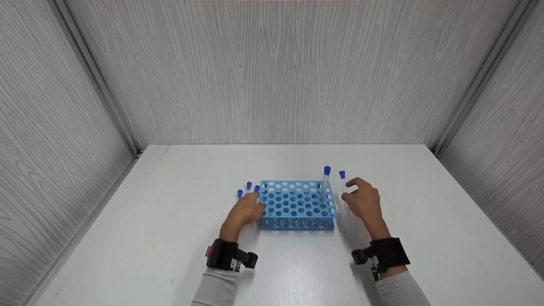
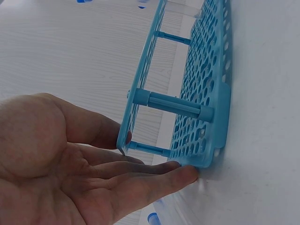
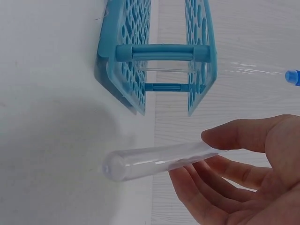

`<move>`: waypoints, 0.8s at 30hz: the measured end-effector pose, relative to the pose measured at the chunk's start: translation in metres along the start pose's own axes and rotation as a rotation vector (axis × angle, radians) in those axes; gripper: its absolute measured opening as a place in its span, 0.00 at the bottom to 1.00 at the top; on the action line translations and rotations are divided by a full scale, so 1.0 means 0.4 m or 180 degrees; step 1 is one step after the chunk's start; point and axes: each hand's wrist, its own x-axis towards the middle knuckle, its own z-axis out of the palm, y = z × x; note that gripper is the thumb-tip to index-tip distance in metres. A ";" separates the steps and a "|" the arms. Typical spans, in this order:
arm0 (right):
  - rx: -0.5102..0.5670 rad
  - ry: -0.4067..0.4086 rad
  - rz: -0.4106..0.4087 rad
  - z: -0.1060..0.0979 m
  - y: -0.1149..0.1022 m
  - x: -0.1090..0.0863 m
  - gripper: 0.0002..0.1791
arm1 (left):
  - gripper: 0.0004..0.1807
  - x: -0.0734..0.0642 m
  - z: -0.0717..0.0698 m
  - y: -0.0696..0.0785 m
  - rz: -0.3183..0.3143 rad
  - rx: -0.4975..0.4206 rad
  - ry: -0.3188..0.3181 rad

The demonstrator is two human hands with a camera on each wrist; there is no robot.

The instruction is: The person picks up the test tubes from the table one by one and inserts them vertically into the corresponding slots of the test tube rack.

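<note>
A light-blue test tube rack (image 1: 297,217) stands on the white table between both hands. My left hand (image 1: 244,209) grips its left end. In the left wrist view the thumb lies at the edge of the top plate, and the straighter fingers (image 2: 154,185) reach along the end of the rack. Just off the rack's right end, my right hand (image 1: 364,200) pinches a clear test tube (image 3: 157,161) between thumb and fingers. That tube's blue cap (image 1: 342,174) points up and its round bottom hangs down. Another blue-capped test tube (image 1: 325,180) stands upright in the rack's right part.
Left of the rack, beyond my left hand, are several blue-capped tubes (image 1: 249,185), mostly hidden by the hand. Grey wood-grain panels (image 1: 272,85) enclose the table at the back and both sides. Each wrist carries a black strap with a camera (image 1: 250,259).
</note>
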 end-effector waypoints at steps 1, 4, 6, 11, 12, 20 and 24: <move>0.0005 0.0030 -0.0007 -0.002 -0.003 -0.001 0.22 | 0.31 0.001 0.000 0.000 0.0004 -0.0002 0.0000; 0.0054 0.0124 -0.0066 -0.007 -0.010 -0.004 0.22 | 0.31 0.003 0.000 -0.002 0.0017 -0.0012 -0.0006; 0.0108 0.0209 -0.0114 -0.011 -0.014 -0.007 0.22 | 0.31 0.004 -0.001 -0.002 0.0061 -0.0003 -0.0005; 0.0246 0.0442 -0.0258 -0.019 -0.024 -0.017 0.20 | 0.31 0.003 -0.002 -0.002 0.0126 0.0035 -0.0020; 0.0271 0.0478 -0.0278 -0.021 -0.026 -0.019 0.20 | 0.31 0.002 -0.002 -0.002 0.0110 0.0030 -0.0023; 0.0413 0.0702 -0.0396 -0.032 -0.046 -0.028 0.18 | 0.30 0.002 -0.002 0.001 0.0061 0.0004 -0.0024; 0.0496 0.0791 -0.0448 -0.035 -0.053 -0.033 0.18 | 0.30 0.001 -0.002 0.000 0.0043 0.0025 -0.0021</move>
